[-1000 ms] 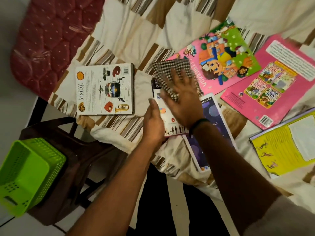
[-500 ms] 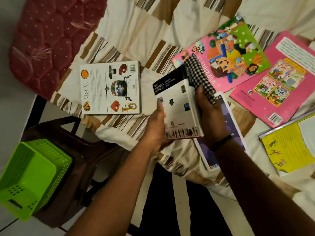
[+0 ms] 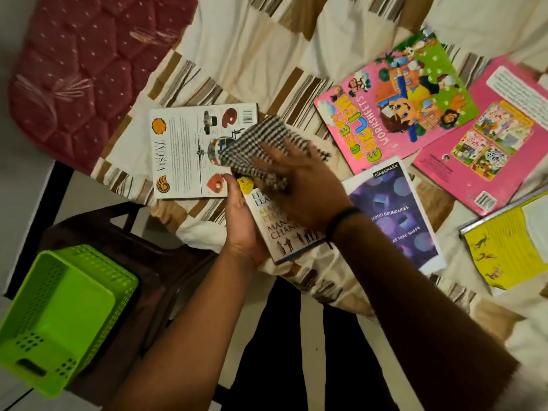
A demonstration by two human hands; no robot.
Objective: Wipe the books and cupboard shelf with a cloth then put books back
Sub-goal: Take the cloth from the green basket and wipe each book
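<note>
My left hand [image 3: 240,224] grips the left edge of a small white paperback [image 3: 286,232] with brown lettering, held face up over the bed's edge. My right hand [image 3: 299,185] presses a black-and-white checked cloth [image 3: 255,145] flat on the upper part of that cover, hiding its top. Several other books lie on the striped bedsheet: a white "Visual" book [image 3: 184,152] to the left, a purple notebook [image 3: 397,215] to the right, a pink "English Worksheets" book [image 3: 394,99], another pink book [image 3: 486,137] and a yellow book [image 3: 510,244] at far right.
A green perforated plastic basket [image 3: 62,315] sits on a dark brown plastic stool [image 3: 154,262] at lower left. A red quilted mattress [image 3: 86,63] shows at upper left beyond the sheet [image 3: 252,54]. My dark-clothed legs and pale floor are below.
The paperback was flipped over: its back cover faced up before, its front cover faces up now. My right hand with the cloth moved from the book's right edge onto the cover's top.
</note>
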